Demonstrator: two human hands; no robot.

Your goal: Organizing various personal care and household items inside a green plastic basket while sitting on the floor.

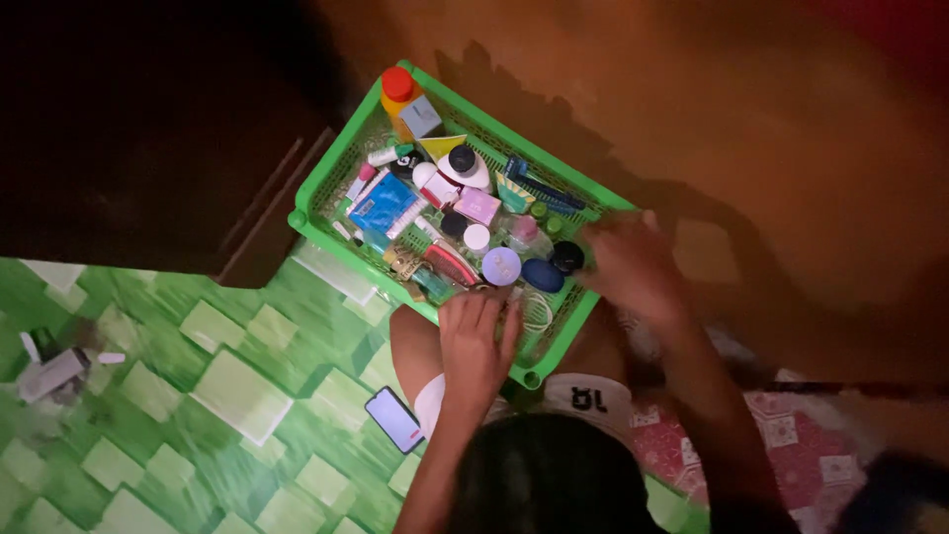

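Rummaging green basket (326, 178) of toiletries: left hand (476, 341) flat on near rim, holding nothing; right hand (633, 267) at far-right edge, grip unclear. Best steady basket, lift items singly.

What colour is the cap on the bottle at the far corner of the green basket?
Red, on an orange-yellow bottle; it shows in the head view, the only one.

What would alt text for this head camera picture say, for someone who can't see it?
Seen from above, a person's left hand and right hand reach into a green plastic basket crowded with small bottles, jars and tubes. It sits on a green patterned floor, with a phone lying nearby.
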